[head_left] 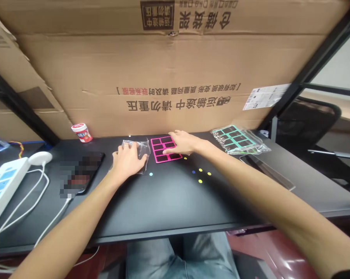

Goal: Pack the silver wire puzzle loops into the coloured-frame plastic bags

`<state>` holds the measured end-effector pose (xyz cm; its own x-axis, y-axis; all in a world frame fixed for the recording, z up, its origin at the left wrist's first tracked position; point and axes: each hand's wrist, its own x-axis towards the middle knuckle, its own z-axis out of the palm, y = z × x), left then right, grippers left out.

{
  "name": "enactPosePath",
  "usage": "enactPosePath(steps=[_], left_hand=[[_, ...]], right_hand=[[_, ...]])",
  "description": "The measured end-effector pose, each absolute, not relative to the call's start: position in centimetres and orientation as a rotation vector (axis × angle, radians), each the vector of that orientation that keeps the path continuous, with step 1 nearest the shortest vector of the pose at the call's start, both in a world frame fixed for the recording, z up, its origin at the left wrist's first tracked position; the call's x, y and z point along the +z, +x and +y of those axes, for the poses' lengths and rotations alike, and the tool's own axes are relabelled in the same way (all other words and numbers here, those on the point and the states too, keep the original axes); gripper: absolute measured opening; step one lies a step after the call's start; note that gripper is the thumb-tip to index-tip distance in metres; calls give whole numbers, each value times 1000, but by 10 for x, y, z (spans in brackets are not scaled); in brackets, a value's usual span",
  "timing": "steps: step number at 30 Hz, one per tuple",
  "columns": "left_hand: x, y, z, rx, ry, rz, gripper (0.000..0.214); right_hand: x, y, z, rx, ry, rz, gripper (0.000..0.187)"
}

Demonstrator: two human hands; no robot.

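My left hand (127, 162) rests on a small clear plastic bag (140, 147) lying on the black desk (163, 201); the fingers lie flat over the bag. My right hand (183, 142) lies open on the right side of a pink sheet with black rectangles (161, 149), fingers stretched flat across it. The bag and the pink sheet lie side by side near the desk's far edge.
A cardboard box wall (175, 77) stands behind the desk. A teal sheet in a clear bag (239, 139) lies far right. A small red-and-white jar (82, 132), a phone (83, 172), a white power strip (3, 182) with cables sit left. Small coloured dots (200, 181) dot the desk.
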<state>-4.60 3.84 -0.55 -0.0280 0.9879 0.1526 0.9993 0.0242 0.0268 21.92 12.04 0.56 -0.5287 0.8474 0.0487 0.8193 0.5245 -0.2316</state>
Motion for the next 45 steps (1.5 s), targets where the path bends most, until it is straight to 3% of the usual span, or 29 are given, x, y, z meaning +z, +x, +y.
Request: enactPosePath(steps=[2, 4, 10, 13, 16, 21, 29, 38, 45], left_hand=[[-4, -44, 36, -172, -2123, -2179, 60], [-4, -43, 34, -192, -2132, -2153, 58], [-6, -43, 29, -255, -2182, -2126, 51], [-3, -42, 28, -230, -2157, -2148, 43], [0, -40, 28, -229, -2196, -2115, 32], [-7, -41, 32, -272, -2336, -2095, 18], [-10, -43, 38, -605, -2322, -2175, 16], [-9, -42, 38, -730, -2418, -2140, 10], [-5, -43, 40, -922, -2420, -2245, 13]], right_hand=[[8, 204, 136, 301, -1587, -2671, 126], [9, 194, 147, 347, -1649, -2692, 129], [2, 197, 151, 455, -1346, -2511, 88], [-1, 212, 139, 485, -1255, -2283, 57], [-1, 225, 122, 729, -1157, -1863, 41], [-4, 211, 85, 1023, -882, -1592, 49], [-28, 183, 69, 1055, -958, -1621, 47], [-16, 185, 63, 1001, -863, -1616, 41], [-19, 195, 46, 793, -1108, -1997, 67]])
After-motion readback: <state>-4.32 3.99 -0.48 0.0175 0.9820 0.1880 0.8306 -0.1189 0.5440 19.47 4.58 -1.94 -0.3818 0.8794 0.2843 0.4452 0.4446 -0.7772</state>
